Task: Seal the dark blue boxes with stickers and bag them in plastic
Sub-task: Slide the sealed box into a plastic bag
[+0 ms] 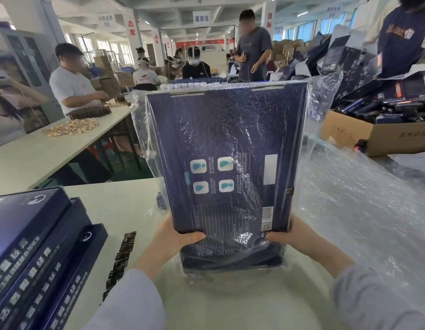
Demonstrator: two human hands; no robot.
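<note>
left hand, right hand clasp the dark blue box; even pressure at its near corners should seat the plastic bag.

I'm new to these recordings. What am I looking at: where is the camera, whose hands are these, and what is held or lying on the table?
There is no machine here. A person wears one camera on the head, looking forward and down at their own hands. The left hand and right hand grip the lower corners of a dark blue box, held upright inside a clear plastic bag. On the white table lie a stack of more boxes at the left, a dark sticker strip beside it, and loose clear plastic at the right.
</note>
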